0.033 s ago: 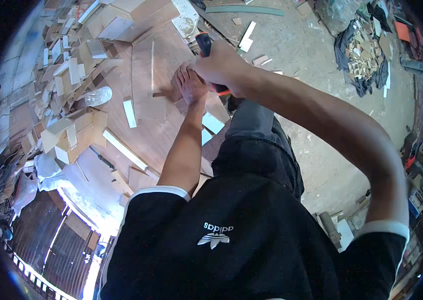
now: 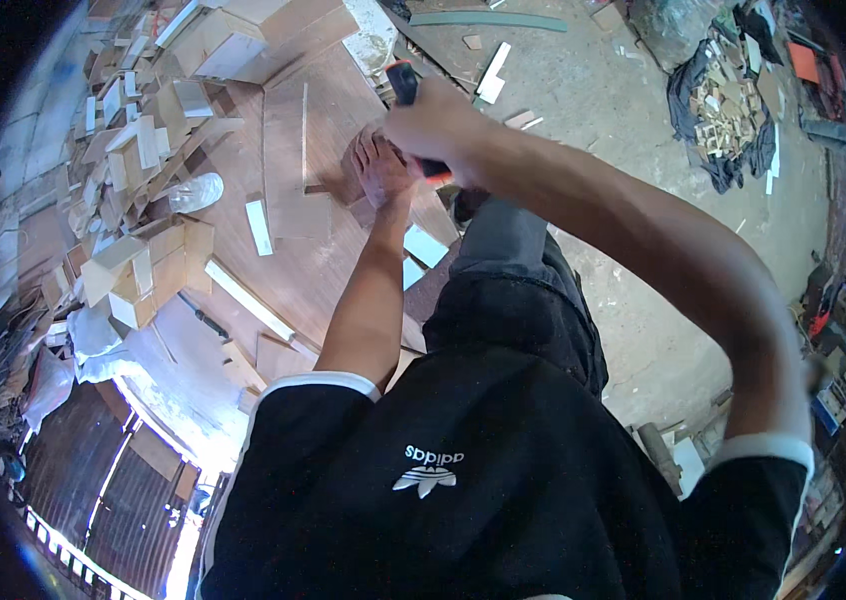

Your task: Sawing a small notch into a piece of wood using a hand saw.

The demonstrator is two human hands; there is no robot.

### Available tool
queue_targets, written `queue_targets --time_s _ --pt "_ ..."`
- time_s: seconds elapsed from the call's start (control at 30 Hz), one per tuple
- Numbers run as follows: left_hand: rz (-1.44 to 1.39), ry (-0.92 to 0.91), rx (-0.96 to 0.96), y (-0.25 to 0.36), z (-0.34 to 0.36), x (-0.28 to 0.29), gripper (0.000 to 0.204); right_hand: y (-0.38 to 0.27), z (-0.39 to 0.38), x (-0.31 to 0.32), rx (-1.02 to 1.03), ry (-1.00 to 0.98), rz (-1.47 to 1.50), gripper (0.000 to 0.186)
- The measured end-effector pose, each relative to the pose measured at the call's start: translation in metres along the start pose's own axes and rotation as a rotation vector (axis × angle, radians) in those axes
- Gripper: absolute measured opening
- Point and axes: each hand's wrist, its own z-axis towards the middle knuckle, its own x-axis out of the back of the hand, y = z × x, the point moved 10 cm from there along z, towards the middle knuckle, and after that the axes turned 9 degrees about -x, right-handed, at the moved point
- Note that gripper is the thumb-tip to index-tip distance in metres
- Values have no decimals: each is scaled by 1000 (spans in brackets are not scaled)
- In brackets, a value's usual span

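My left hand lies with its fingers stretched out on brown wood near the right edge of the board-covered work surface. Just to its right, my right hand is wrapped round a tool with a black-and-orange handle. The handle shows above and below my fist, but its working end is hidden, so I cannot tell its kind. Beneath my left wrist are pale offcuts. A flat square of brown board rests left of the left hand, with a narrow white strip beside it.
A clear plastic bottle lies near a heap of wood pieces on the left. An open wooden box stands nearer me. To the right, wood scraps fill a dark cloth on the concrete floor.
My right hand has shifted slightly left with the tool, and its forearm has followed. My left hand keeps its place on the wood.
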Motion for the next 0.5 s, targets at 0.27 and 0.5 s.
queue_targets --time_s 0.27,0.5 --pt "57 11 -13 -20 -16 -14 45 19 5 -1 -3 50 164 8" --pt "12 -14 14 -8 -5 3 45 9 -22 -5 -12 -25 205 5"
